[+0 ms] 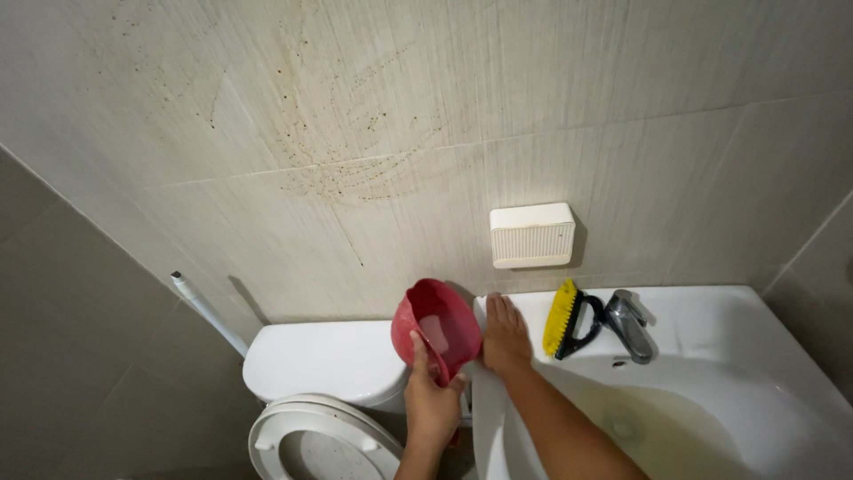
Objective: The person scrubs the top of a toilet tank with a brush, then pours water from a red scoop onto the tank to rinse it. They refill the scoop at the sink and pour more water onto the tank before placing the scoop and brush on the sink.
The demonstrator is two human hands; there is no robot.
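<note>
A wall of pale grey tiles [373,116] is taking up most of the view, and brown specks and faint curving stains are showing across it above the fixtures. Below it a white toilet tank [324,360] is sitting beside a white sink [711,329]. The left hand [433,400] is holding up a red plastic scoop [437,327] between the tank and the sink's left edge, thumb and fingers wrapping around its handle. The scoop is round and deep, tilting so its glossy, wet-looking inside is facing the person. The right hand [505,336] is lying flat and open on the sink's left rim, fingers stretched toward the wall, holding nothing. A yellow-bristled brush with a dark handle [569,318] is resting near a chrome faucet [627,324]. A white slatted box [532,235] is hanging on the wall above, and a white pipe [209,313] is slanting at the left.
</note>
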